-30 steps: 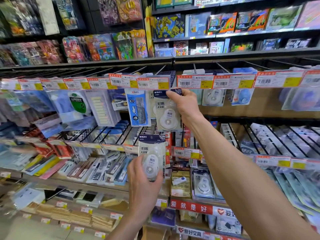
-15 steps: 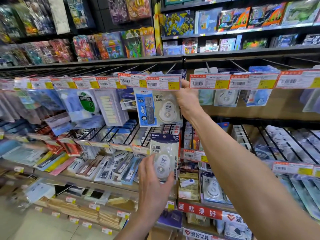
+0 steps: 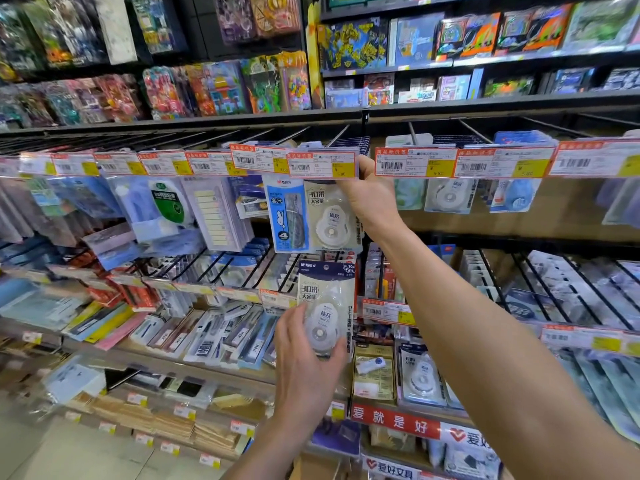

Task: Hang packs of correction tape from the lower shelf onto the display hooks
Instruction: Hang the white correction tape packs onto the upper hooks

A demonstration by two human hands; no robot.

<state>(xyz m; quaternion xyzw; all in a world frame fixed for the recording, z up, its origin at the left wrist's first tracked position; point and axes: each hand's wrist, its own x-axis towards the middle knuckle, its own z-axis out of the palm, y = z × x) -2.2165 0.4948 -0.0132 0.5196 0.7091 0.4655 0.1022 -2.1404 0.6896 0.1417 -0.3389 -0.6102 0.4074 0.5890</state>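
Nearest, the left hand (image 3: 308,372) holds a pack of correction tape (image 3: 327,303) upright from below, with thumb and fingers curled round its lower end and the clear bubble there. Just right of that hand and a little lower, more tape packs (image 3: 420,379) stand on the lower shelf (image 3: 394,420), behind its red front strip.

The right arm stretches up and past the left hand. Straight above the held pack, the right hand (image 3: 372,202) grips the top right corner of a second pack (image 3: 329,220) of the same kind, which hangs at the hook rail. The fingertips go behind a price tag (image 3: 322,164) — how they lie there cannot be told. A blue pack (image 3: 286,216) hangs against the second pack's left side. Far above both hands, toy boxes (image 3: 353,43) line the top shelves.
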